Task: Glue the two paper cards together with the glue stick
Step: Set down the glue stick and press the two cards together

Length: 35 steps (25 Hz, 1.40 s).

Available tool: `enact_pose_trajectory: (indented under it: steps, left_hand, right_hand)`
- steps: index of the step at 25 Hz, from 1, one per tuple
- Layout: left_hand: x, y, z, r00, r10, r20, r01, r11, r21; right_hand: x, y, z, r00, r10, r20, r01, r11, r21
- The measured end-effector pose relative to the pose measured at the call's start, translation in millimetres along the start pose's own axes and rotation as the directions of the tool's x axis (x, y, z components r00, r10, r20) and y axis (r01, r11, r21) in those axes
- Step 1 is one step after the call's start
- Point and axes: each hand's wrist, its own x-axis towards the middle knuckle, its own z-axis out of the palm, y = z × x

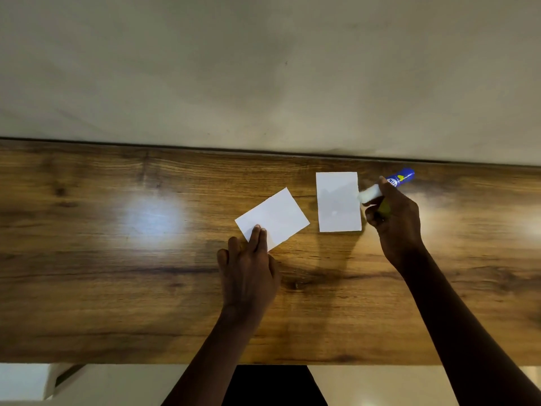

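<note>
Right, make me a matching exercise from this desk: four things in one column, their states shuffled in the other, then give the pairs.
1 left card
2 right card
3 glue stick
4 left hand

A gripped by the right hand
B straight fingers pressing a card's near corner
C lies askew on the desk
D lies square to the desk's edge

Pairs: 1-C, 2-D, 3-A, 4-B

A plain indoor desk spot: wood-grain tabletop (117, 288) set against a bare pale wall (263, 68).

L hand (248, 271) flat, fingers straight; R hand (395, 221) curled round glue stick (401, 177).
</note>
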Motion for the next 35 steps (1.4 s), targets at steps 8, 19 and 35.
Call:
enact_pose_trajectory:
  steps: [8,19,35]
  left_hand:
    - [0,2,0,1.0,0.01,-0.003,-0.01,1.0,0.008]
    - [-3,6,1,1.0,0.009,-0.002,-0.009,1.0,0.015]
    - [-1,8,1,0.999,0.001,-0.032,-0.001,1.0,0.007]
  right_hand:
    - [25,-20,-33,0.881,0.415,0.227,-0.469,0.709,0.526]
    - [47,-26,-37,0.815,0.491,0.307,-0.552,0.499,0.668]
    - [44,-18,-68,0.944,0.294,-0.148,-0.324,0.906,-0.273]
